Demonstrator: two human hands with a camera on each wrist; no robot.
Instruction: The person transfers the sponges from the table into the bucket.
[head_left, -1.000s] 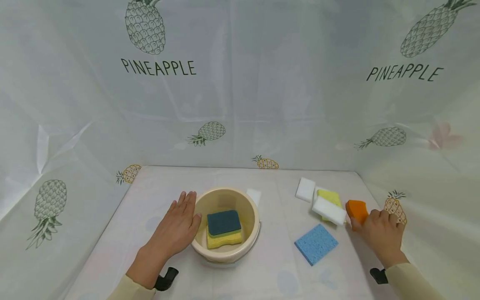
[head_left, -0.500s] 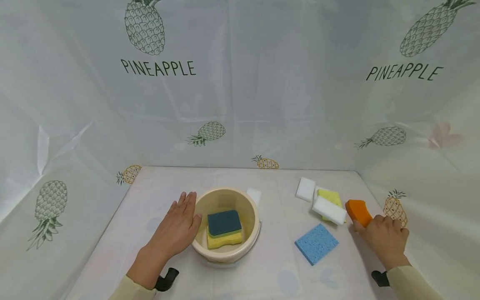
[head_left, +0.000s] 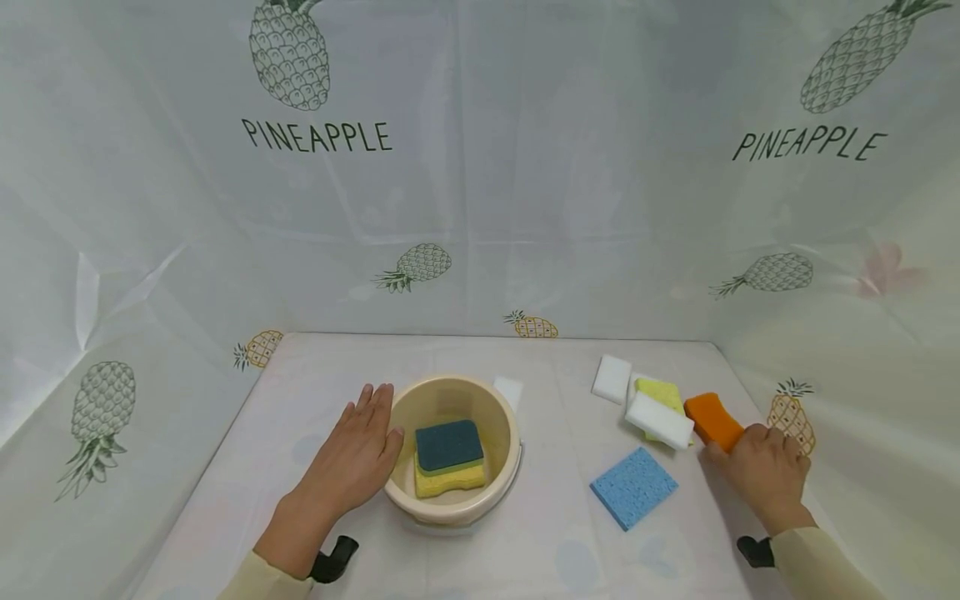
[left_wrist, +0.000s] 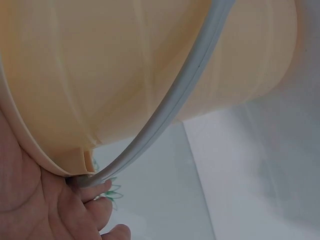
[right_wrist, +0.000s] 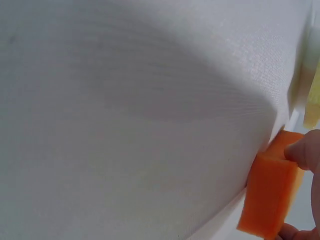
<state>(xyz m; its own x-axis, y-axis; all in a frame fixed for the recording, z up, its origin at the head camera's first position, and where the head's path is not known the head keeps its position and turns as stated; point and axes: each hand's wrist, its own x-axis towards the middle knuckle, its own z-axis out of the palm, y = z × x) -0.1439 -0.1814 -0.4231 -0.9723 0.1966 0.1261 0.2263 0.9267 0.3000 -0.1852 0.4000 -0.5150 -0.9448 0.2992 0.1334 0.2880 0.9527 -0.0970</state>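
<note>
My left hand (head_left: 351, 454) lies with fairly straight fingers against the left rim of a cream bucket (head_left: 491, 492). In the left wrist view the palm touches the bucket's rim (left_wrist: 30, 140), close to where the grey handle (left_wrist: 170, 105) joins. Inside the bucket a dark green-topped scouring sponge (head_left: 448, 446) lies over a yellow sponge (head_left: 450, 482). At the far right my right hand (head_left: 768, 475) pinches an orange sponge (head_left: 712, 421) by its near end. The right wrist view shows thumb and a fingertip on opposite sides of the orange sponge (right_wrist: 267, 192), close over the cloth.
Left of the orange sponge, a white sponge (head_left: 660, 421) overlaps a yellow-green one (head_left: 660, 390). Another white sponge (head_left: 611, 378) lies farther back. A blue sponge (head_left: 633, 488) sits nearer the front, and a white piece (head_left: 508, 390) behind the bucket. Pineapple-print sheeting (head_left: 540, 208) walls the table.
The right hand shifts slightly rightward, then back left. The orange sponge moves a little left and away, nearer the white and yellow-green sponges. The left hand and bucket stay put.
</note>
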